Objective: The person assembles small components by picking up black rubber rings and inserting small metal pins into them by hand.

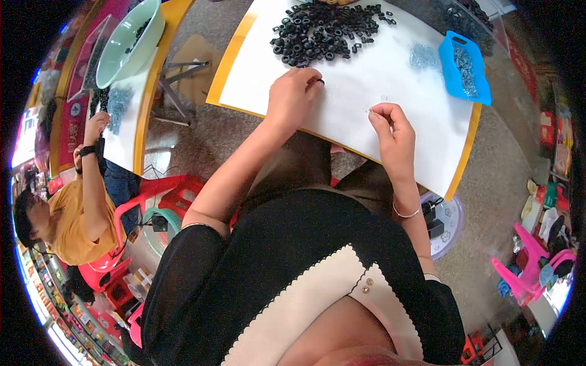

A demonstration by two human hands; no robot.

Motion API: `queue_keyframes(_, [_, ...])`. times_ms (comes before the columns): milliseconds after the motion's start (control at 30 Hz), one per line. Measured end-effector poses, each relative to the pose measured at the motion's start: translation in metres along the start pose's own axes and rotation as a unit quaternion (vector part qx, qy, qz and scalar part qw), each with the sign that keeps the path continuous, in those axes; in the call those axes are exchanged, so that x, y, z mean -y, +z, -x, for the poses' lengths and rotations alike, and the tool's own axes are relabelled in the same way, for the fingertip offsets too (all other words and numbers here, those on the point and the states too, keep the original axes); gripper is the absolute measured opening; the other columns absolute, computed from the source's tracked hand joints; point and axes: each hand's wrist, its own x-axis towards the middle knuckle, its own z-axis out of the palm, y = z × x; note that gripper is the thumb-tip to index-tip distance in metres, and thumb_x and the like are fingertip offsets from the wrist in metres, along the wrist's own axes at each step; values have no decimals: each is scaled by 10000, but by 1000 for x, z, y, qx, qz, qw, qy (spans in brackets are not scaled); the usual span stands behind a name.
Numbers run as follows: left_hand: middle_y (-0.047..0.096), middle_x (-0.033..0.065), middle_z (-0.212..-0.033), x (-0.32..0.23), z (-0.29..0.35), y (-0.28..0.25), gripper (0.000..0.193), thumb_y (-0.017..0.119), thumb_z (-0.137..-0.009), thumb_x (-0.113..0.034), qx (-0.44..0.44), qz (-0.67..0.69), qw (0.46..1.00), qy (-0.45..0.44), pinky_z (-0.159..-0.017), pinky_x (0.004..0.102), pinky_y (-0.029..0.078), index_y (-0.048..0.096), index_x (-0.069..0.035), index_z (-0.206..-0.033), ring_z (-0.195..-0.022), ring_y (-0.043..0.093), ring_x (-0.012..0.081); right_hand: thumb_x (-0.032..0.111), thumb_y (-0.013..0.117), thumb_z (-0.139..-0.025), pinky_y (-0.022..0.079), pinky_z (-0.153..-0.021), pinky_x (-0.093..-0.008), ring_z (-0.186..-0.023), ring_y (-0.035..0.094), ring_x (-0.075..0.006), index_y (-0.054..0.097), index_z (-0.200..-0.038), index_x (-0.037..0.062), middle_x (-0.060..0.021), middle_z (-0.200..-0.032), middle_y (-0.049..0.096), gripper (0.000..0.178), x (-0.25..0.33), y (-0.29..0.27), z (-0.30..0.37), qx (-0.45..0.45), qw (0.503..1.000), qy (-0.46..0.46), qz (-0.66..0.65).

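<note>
Your left hand has thumb and forefinger together, clamped on a small black piece that sits right at the fingertips, just above the white tabletop. Your right hand pinches a tiny pale piece between thumb and forefinger; it is too small to make out its shape. The two grips are apart, the black piece facing the pale one across bare white.

Just beyond your right fingertips, a few tiny clear pieces lie in a short row. Ahead of your left hand spreads a heap of black parts, many ring-shaped, loose on the table and near your knuckles. To the right of the heap is a loose patch of clear bits, and beside that a blue tray with similar silvery-clear bits lying along its middle.

Under the table's right edge, a pale purple basin has dark objects in it. Off to your left, on a co-worker's table, a pale green bowl contains black pieces, with the co-worker's hand near loose bits below it.
</note>
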Motion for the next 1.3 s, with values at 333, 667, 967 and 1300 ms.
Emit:
queue_keyframes(333, [639,104,-934,-10,20,-8,239,595,-877,-81,161,628,730,-215,-702,252,525,586,39,-1084,-753,611,156,82,613,-839,458,-667,-255,-719,567,-138,602,-897,-2,-67,-810,600,102,29,28,-14,22,991,-118,50])
queue_keyframes(667, [640,77,-865,-12,26,-12,216,597,-871,-70,210,607,734,-222,-697,253,539,598,24,-1065,-726,626,145,59,637,-809,442,-653,-236,-710,537,-89,587,-869,23,-7,-792,570,86,32,22,-18,122,985,80,-94])
queue_keyframes(967, [626,102,-974,5,26,1,240,549,-902,-73,221,737,585,-256,-731,229,552,553,23,-1121,-776,631,127,84,596,-848,435,-677,-223,-740,525,-87,615,-913,4,-11,-830,605,105,27,-3,-67,23,993,-10,115])
queue_keyframes(1300, [627,115,-969,1,26,-11,253,547,-906,-80,212,732,599,-245,-724,216,547,543,25,-1136,-771,624,114,48,574,-795,456,-749,-376,-872,555,-296,641,-925,58,-102,-867,581,147,-14,20,-145,38,877,-273,394])
